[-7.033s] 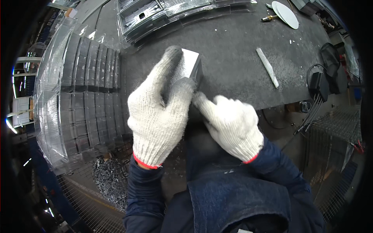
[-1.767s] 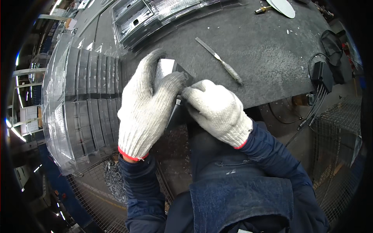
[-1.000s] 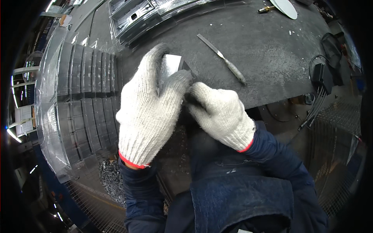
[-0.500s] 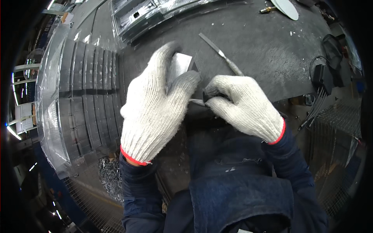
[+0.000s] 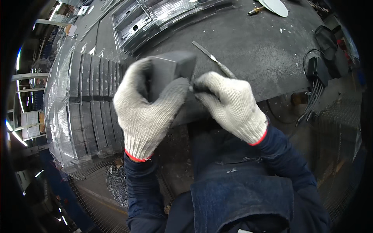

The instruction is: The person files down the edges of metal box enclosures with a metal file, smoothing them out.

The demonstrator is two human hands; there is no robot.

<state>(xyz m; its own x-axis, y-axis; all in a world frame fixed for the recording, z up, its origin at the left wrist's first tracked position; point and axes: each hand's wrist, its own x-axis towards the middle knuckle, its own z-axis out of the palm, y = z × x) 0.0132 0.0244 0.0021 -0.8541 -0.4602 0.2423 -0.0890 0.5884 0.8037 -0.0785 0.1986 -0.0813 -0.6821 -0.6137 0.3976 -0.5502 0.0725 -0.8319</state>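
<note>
My left hand (image 5: 142,106), in a white knit glove with grey fingertips and a red cuff, grips a grey box-shaped metal part (image 5: 162,74) with thumb and fingers around it. The part is tilted and slightly blurred. My right hand (image 5: 233,105), gloved the same way, is closed in a pinch close to the part's right side, near my left thumb. A small pale tip shows at its fingertips; the rest of what it holds is hidden. Beyond the right hand, a slim file-like tool (image 5: 213,58) with a flat blade lies on the dark bench.
Stacked clear plastic trays (image 5: 83,105) stand at the left. A grey compartmented tray (image 5: 136,27) sits at the far side of the bench (image 5: 248,46). Pale round discs (image 5: 275,7) and a brass fitting (image 5: 254,11) lie far right. A black box with cables (image 5: 316,72) hangs at the right edge.
The metal part has turned in my left hand, showing a broader grey face. My right hand has moved left and slightly up toward it. The view has shifted a little.
</note>
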